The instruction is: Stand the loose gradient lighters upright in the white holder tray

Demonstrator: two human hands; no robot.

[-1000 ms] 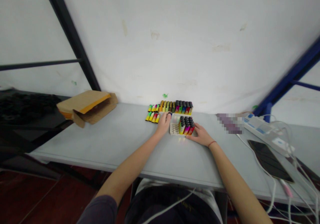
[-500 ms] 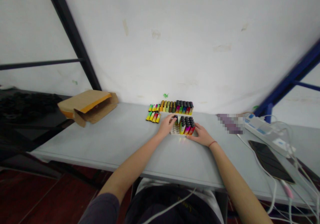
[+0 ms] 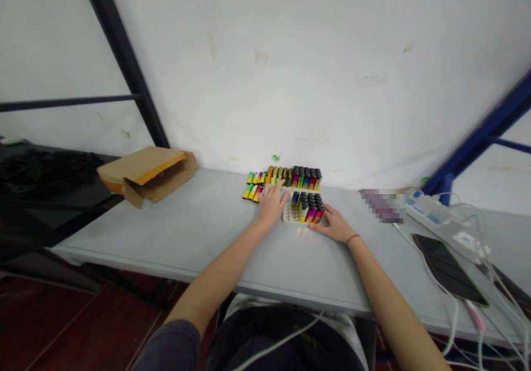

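Note:
A white tray (image 3: 291,220) with round holes stands in the middle of the table, partly filled with upright black-topped lighters (image 3: 311,208). My right hand (image 3: 338,228) holds its near right corner, thumb at the front and fingers along the side. Just left of the tray, my left hand (image 3: 271,204) is open with its fingers apart and nothing visible in it. Loose colourful lighters (image 3: 250,192) lie beside that hand's fingers, some hidden behind it. A second group of upright lighters (image 3: 306,178), with yellow and black tops, stands behind the tray.
An opened cardboard box (image 3: 145,172) lies at the table's left. On the right are a white power strip (image 3: 446,224) with tangled cables and a dark phone (image 3: 450,268). A white wall (image 3: 265,100) rises behind the table (image 3: 199,221).
My left hand has let go of a lighter in the tray's left part and moved left toward the loose lighters, its fingers spreading. My right hand stays at the tray.

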